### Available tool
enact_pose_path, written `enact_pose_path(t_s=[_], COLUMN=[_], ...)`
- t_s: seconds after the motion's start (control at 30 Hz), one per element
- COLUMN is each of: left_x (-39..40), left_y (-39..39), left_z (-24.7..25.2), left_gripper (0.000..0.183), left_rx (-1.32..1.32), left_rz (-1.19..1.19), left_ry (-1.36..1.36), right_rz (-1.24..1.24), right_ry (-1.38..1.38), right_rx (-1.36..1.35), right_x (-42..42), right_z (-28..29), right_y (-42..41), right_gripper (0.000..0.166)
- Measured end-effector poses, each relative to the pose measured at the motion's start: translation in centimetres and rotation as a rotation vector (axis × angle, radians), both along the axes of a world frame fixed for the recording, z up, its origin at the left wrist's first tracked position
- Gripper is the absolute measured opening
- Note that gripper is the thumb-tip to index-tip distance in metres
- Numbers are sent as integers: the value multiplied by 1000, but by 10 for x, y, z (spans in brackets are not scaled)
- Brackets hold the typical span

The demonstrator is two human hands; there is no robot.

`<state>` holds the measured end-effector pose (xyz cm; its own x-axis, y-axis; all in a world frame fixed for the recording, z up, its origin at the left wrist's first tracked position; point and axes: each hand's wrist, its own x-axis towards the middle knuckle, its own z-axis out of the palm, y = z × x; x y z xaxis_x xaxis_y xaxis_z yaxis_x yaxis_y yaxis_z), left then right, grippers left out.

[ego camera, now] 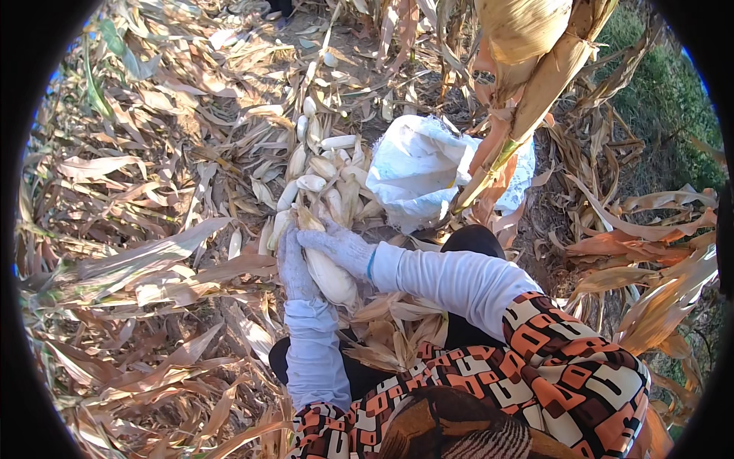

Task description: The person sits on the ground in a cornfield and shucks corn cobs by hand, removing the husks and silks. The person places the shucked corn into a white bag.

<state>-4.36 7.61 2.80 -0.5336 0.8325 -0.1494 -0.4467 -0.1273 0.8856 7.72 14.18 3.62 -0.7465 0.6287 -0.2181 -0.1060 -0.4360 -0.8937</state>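
An ear of corn in pale husk point(328, 274) lies between my two gloved hands, low in front of me. My left hand point(298, 267), in a whitish knit glove, grips its left side. From the right, my right hand point(343, 245), in a matching glove with a blue cuff edge, closes around its upper part. Just beyond the hands is a pile of corn ears point(330, 178), some bare and pale, others partly in husk. Loose dry husks point(395, 333) rest at my lap below the held ear.
A white woven sack point(410, 172) stands beside the pile, its mouth open. A dry corn stalk point(533, 103) with a husked ear point(524, 28) leans across the upper right. Dry leaves point(132, 252) cover the ground at left. Green growth point(671, 109) borders the far right.
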Motion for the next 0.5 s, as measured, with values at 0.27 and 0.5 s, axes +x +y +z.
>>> enact_pose_path(t_s=[0.27,0.5], left_x=[-1,5], left_y=[-2,1], left_z=[2,2], left_gripper=[42,41], left_rx=[7,0], left_rz=[-24,10], left_ry=[117,168], right_rz=[-10,-18], right_ry=[13,22], right_rx=[-10,12], right_x=[3,2], right_z=[10,3], right_y=[-3,-1], right_gripper=[83,80])
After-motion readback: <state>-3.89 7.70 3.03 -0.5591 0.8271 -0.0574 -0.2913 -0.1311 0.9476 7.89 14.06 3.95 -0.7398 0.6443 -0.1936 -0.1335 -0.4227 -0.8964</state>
